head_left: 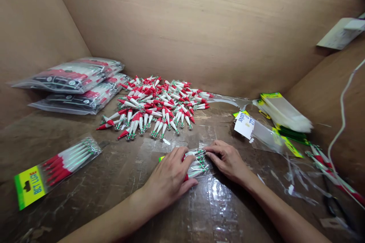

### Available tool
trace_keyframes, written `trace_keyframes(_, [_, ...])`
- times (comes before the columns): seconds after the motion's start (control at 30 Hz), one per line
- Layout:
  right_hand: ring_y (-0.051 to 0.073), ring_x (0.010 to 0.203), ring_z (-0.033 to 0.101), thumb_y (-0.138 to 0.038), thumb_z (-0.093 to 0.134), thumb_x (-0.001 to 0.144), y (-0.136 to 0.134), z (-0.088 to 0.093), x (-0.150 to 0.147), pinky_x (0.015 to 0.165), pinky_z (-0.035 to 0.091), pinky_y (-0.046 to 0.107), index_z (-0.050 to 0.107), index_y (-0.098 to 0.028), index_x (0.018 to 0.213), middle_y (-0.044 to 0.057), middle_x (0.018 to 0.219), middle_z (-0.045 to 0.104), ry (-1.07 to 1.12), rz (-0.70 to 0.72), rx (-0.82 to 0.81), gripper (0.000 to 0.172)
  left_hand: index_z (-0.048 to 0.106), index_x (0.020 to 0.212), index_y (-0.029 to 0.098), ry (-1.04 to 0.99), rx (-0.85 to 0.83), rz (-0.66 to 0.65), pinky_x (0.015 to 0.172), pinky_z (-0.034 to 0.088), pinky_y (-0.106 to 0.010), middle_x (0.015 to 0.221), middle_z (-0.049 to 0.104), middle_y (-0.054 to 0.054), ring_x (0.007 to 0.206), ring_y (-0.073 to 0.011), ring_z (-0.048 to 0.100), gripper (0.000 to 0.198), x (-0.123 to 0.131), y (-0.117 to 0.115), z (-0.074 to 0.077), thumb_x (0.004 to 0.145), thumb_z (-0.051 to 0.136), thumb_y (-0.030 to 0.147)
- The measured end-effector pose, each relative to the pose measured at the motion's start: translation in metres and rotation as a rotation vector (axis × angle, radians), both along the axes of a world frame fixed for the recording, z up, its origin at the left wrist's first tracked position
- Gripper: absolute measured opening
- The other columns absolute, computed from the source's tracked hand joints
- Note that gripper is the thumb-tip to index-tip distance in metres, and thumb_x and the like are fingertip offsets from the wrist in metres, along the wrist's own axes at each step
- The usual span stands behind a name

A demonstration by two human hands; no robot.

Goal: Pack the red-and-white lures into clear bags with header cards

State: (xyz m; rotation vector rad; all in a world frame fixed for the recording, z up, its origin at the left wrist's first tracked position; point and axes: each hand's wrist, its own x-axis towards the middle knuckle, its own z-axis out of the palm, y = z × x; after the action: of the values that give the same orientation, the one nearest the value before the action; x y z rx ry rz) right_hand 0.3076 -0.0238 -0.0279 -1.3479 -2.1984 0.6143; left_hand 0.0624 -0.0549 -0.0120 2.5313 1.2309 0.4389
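Observation:
A clear packet of red-and-white fishing lures [196, 164] lies on the table in front of me, its green hooks toward the right. Across its left part rests my left hand [174, 167], fingers curled over the top and thumb along the near side. A bit of the yellow card shows beyond those fingers. My right hand [225, 159] pinches the hook end of the packet between thumb and fingers. Much of the packet is covered by the left hand. Off to the left, another packet of lures [67, 162] with a yellow-green card lies flat.
A heap of loose lures [159, 106] spreads along the back. Stacked bagged packs [76, 79] stand at the left rear. On the right are empty card-topped bags [285, 114], a handwritten paper label [243, 125], plastic scraps, scissors [336, 209], several lures and a hanging white cable [342, 110].

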Motion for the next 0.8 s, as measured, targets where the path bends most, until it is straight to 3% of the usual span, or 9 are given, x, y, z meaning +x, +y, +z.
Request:
trace_keyframes(0.17, [0.021,0.095,0.059,-0.021,0.051,0.101,-0.003,0.006,0.001,0.084,0.046,0.032,0.069,-0.031,0.125,0.005,0.101,0.064,0.002,0.08,-0.037,0.032,0.057,0.122,0.023,-0.004,0.005,-0.001,0.095,0.051,-0.05,0.124,0.052,-0.01,0.113,-0.0313,0.052,0.046,0.0,0.0,0.001,0.082,0.078,0.031])
trace_keyframes(0.27, [0.021,0.094,0.059,-0.024,0.047,0.103,-0.005,0.011,-0.001,0.084,0.046,0.032,0.068,-0.03,0.127,0.006,0.1,0.063,0.014,0.054,-0.066,0.033,0.057,0.123,0.023,-0.006,0.008,-0.003,0.096,0.05,-0.051,0.126,0.052,-0.011,0.115,-0.0317,0.052,0.047,-0.001,0.0,0.0,0.082,0.078,0.032])
trace_keyframes(0.43, [0.02,0.093,0.061,-0.035,0.055,0.1,-0.009,0.012,-0.008,0.083,0.045,0.031,0.076,-0.024,0.11,0.005,0.097,0.065,0.087,-0.028,-0.102,0.025,0.057,0.124,0.024,-0.026,0.01,-0.005,0.096,0.05,-0.05,0.128,0.052,-0.011,0.116,-0.0326,0.052,0.05,-0.003,0.002,-0.003,0.08,0.079,0.036])
trace_keyframes(0.57, [0.019,0.086,0.062,-0.033,0.061,0.096,-0.009,0.004,-0.015,0.077,0.044,0.029,0.078,-0.023,0.093,0.004,0.088,0.065,0.141,-0.101,-0.096,0.02,0.052,0.135,0.026,-0.127,-0.01,0.002,0.098,0.048,-0.048,0.129,0.053,-0.011,0.115,-0.0314,0.054,0.062,-0.005,0.006,-0.002,0.082,0.077,0.045])
trace_keyframes(0.73, [0.018,0.079,0.062,-0.031,0.057,0.098,-0.001,0.001,-0.019,0.072,0.044,0.028,0.077,-0.02,0.087,0.003,0.084,0.065,0.251,-0.06,-0.097,0.026,0.049,0.142,0.025,-0.303,-0.087,0.084,0.098,0.046,-0.045,0.124,0.059,-0.011,0.113,-0.029,0.056,0.062,-0.012,0.025,-0.004,0.086,0.071,0.041])
trace_keyframes(0.8, [0.017,0.079,0.062,-0.03,0.058,0.098,0.002,0.007,-0.018,0.073,0.044,0.028,0.077,-0.02,0.089,0.004,0.085,0.065,0.285,-0.024,-0.069,0.024,0.049,0.144,0.023,-0.409,-0.209,0.123,0.096,0.046,-0.043,0.119,0.062,-0.01,0.108,-0.028,0.058,0.067,-0.015,0.036,-0.005,0.084,0.073,0.042])
